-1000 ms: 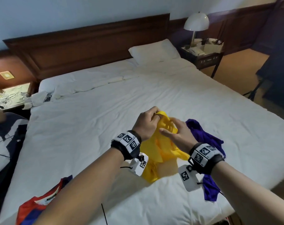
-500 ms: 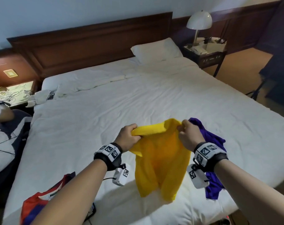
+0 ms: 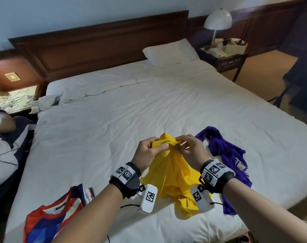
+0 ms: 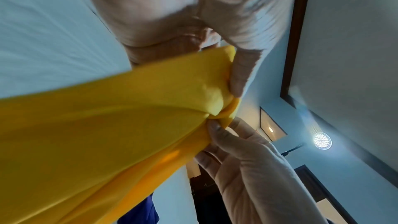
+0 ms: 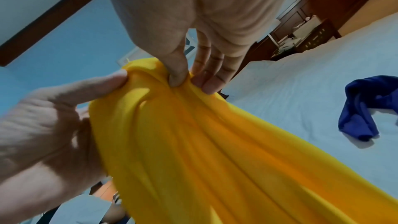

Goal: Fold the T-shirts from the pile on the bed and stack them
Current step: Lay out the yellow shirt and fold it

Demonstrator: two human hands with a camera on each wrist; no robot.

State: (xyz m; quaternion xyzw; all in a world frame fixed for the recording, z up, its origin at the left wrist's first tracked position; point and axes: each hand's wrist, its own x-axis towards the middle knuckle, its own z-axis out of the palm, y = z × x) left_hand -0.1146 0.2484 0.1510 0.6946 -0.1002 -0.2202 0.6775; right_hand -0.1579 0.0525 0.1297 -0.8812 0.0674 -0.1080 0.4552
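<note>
A yellow T-shirt (image 3: 173, 172) hangs bunched over the white bed (image 3: 114, 128), its lower part lying on the sheet near the front edge. My left hand (image 3: 149, 151) grips its top edge with thumb and curled fingers (image 4: 237, 74). Close beside it, my right hand (image 3: 189, 149) pinches the same edge between thumb and fingertips (image 5: 178, 74). A crumpled purple T-shirt (image 3: 224, 155) lies on the bed just to the right. A red, blue and white shirt (image 3: 51, 221) lies flat at the front left corner.
A white pillow (image 3: 168, 51) and wooden headboard (image 3: 96, 44) stand at the far end. A nightstand with a lamp (image 3: 217, 20) is at the back right. Another person (image 3: 3, 137) sits at the bed's left side. A white cloth (image 3: 45, 102) lies at the far left.
Half a second ago my hands held the yellow shirt spread apart by its top edge. They have come together, and the shirt hangs bunched.
</note>
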